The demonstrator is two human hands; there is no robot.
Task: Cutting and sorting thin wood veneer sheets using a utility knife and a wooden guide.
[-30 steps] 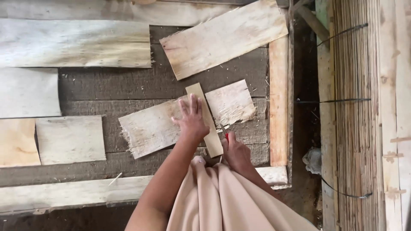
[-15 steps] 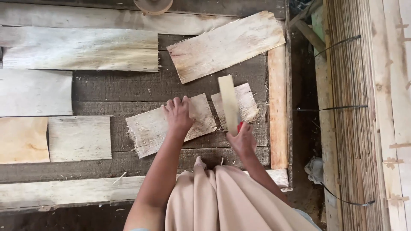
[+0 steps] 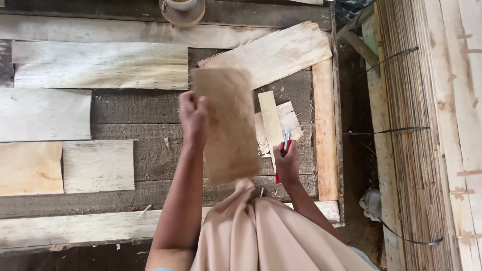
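Right now your left hand (image 3: 193,114) holds a cut veneer sheet (image 3: 227,125) lifted above the desk (image 3: 150,128), grip closed on its edge. Your right hand (image 3: 287,163) grips a red-handled knife (image 3: 284,143) beside a narrow strip (image 3: 270,123). Setting the sheet down calls for bare space among the laid pieces (image 3: 100,65).

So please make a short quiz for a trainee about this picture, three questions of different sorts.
1. True or false: the left hand holds a veneer sheet raised off the table.
2. Which hand holds the red knife? A) left B) right C) neither
3. Fill in: a narrow wooden ___ lies by the right hand.

Key:
1. True; the sheet is lifted and blurred.
2. B.
3. Strip, lying on a small veneer piece.
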